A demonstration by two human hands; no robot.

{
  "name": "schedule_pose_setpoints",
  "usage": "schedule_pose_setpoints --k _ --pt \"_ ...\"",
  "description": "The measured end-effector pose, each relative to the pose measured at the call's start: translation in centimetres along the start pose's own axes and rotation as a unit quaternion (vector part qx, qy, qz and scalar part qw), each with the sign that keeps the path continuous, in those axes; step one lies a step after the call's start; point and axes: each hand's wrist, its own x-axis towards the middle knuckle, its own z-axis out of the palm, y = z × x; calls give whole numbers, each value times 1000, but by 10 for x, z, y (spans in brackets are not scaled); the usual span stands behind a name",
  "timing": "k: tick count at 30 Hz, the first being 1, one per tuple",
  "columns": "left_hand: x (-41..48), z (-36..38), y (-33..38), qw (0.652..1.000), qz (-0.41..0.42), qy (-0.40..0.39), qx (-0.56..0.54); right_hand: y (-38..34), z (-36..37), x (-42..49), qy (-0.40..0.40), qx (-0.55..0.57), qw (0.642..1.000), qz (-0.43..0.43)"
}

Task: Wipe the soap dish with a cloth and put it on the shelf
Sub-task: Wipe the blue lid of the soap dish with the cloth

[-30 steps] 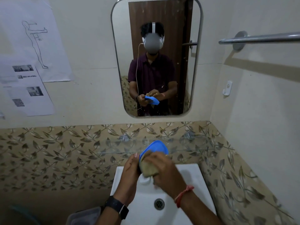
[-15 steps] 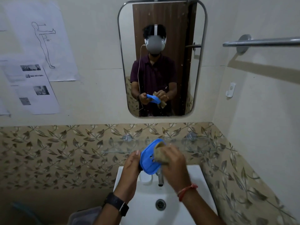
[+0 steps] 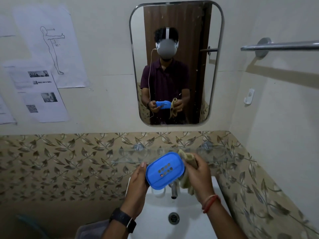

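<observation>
The blue soap dish (image 3: 164,170) is held above the white sink (image 3: 188,221), tilted so its face with two rows of drain holes is toward me. My left hand (image 3: 138,183) grips its left edge, thumb at the upper rim. My right hand (image 3: 196,173) is closed around a bunched tan cloth (image 3: 189,158), just beside the dish's right edge; I cannot tell whether cloth and dish touch. The tap (image 3: 174,188) stands directly below the dish. The glass shelf (image 3: 131,155) runs along the leaf-patterned wall just behind the dish.
</observation>
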Motion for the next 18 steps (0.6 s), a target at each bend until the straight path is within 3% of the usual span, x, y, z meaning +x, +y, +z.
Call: schedule_pose_setpoints --k 3,8,11,14,16,18 --pt "1 4 -5 998 -9 35 -52 -1 6 0 -1 206 971 120" --pt "6 3 -11 997 -13 71 -32 -6 8 -2 -37 111 992 43" --pt "7 -1 -15 984 86 140 77 -8 9 -3 -21 131 990 50" --pt "3 -4 -11 926 239 97 274 -11 12 -5 -11 147 987 66" --pt "0 0 -10 849 277 43 448 -13 16 -8 -15 145 987 73" --pt "-1 5 -11 804 276 17 527 -15 20 -10 -18 146 986 81"
